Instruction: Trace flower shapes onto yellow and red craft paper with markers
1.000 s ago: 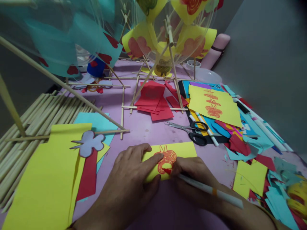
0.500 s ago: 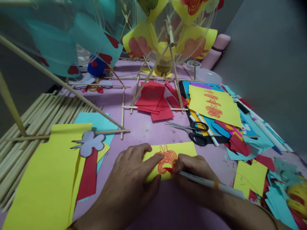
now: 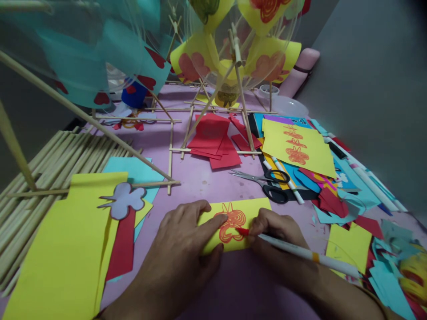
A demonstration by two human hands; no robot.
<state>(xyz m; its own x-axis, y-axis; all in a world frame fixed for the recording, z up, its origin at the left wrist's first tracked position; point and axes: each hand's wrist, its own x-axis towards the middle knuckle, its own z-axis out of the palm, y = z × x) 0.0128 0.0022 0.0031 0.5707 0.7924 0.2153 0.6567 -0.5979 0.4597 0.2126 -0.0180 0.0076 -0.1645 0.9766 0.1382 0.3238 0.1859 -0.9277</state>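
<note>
My left hand (image 3: pixel 182 240) lies flat on the left end of a small yellow paper strip (image 3: pixel 251 208) on the pink table (image 3: pixel 207 178), fingers stretched out and pressing it down. An orange scribbled butterfly drawing (image 3: pixel 232 220) sits in the middle of the strip. My right hand (image 3: pixel 275 231) is closed on a white marker pen (image 3: pixel 310 255) with a red tip, which touches the drawing's right edge.
Black-handled scissors (image 3: pixel 267 180) lie just behind the strip. Yellow sheets (image 3: pixel 63 249) with a pale cut-out shape (image 3: pixel 124 200) lie at left, beside a bundle of wooden sticks (image 3: pixel 40 178). Red papers (image 3: pixel 213 138), another drawn yellow sheet (image 3: pixel 298 146), scraps and stick frames with balloons fill the back and right.
My right hand and the marker tip have shifted a little to the right along the drawing, and more orange scribble shows. The left hand has stayed put.
</note>
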